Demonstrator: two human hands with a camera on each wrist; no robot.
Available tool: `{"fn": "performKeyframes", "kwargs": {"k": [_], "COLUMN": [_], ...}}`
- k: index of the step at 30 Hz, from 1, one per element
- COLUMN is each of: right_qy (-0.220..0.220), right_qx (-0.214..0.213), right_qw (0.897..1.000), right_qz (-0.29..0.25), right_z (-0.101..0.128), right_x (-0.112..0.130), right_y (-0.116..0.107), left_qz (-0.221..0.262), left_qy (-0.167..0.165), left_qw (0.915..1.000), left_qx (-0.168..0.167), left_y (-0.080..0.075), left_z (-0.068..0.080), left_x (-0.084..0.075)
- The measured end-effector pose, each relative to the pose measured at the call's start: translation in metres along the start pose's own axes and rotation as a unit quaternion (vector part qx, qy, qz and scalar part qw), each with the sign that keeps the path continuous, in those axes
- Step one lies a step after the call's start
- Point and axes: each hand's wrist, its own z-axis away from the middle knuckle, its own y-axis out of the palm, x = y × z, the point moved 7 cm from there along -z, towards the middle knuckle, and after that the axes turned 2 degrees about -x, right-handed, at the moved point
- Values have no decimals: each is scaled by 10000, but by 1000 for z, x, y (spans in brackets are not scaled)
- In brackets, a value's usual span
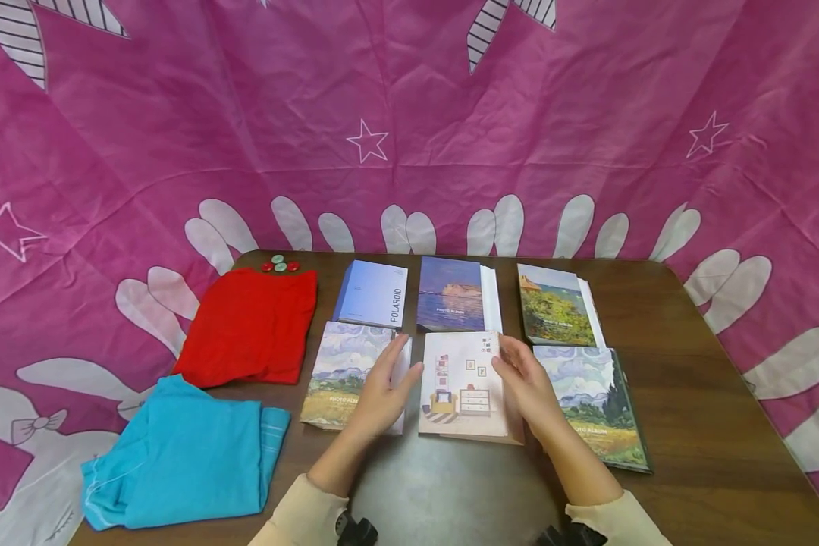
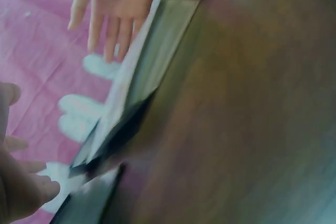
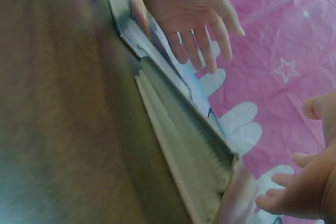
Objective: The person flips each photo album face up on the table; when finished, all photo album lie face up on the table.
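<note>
A photo album with a drawn room on its cover (image 1: pixel 460 387) lies flat in the front row of the brown table (image 1: pixel 710 425). My left hand (image 1: pixel 382 387) is open at its left edge, fingers straight, over the right side of a wheat-field album (image 1: pixel 337 371). On the other side, my right hand (image 1: pixel 527 383) is open along the right edge. Whether either palm touches the cover is unclear. The left wrist view shows the album's edge (image 2: pixel 152 72) with the right hand (image 2: pixel 110 9) spread beyond it. In the right wrist view, the left hand (image 3: pixel 194 14) is spread past the album's pages (image 3: pixel 184 145).
The back row holds a Polaroid album (image 1: pixel 374 294), a sea-cliff album (image 1: pixel 452 294) and a landscape album (image 1: pixel 554 305). A cypress album (image 1: pixel 597 406) lies at the front right. A red cloth (image 1: pixel 249 326), a blue cloth (image 1: pixel 184 455) and small buttons (image 1: pixel 280 265) are on the left. Pink fabric (image 1: pixel 409 114) surrounds the table.
</note>
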Motion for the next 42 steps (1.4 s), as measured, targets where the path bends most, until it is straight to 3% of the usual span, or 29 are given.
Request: {"fn": "performKeyframes", "kwargs": {"k": [6,10,18,22,28,36,42], "right_qy": [437,580,558,554,362,780,905], "right_qx": [-159,-205,-492,-758,-1297,-946,-732], "right_qw": [9989,9979,9969,9929,9820,9783,9764], "right_qz": [-117,-201,-271,-729,-1328,-1671,-1819], "right_z": [3,4,3,6,5,-2,0], "right_x": [-16,-19,-7,0,3,-12,-12], "right_y": [-5,-6,-11,-14,-22,-28,-29], "left_qz": [161,-13,26,209,605,698,1251], "left_qy": [-236,-411,-309,-325,-379,-496,-626], "left_qw": [9971,9928,9881,9886,9915,9914,9820], "left_qx": [702,1125,1508,1457,1084,985,1270], "left_y": [33,48,66,71,72,80,87], "left_z": [2,4,3,5,5,5,5], "left_x": [-1,0,-5,-8,-6,-2,-8]}}
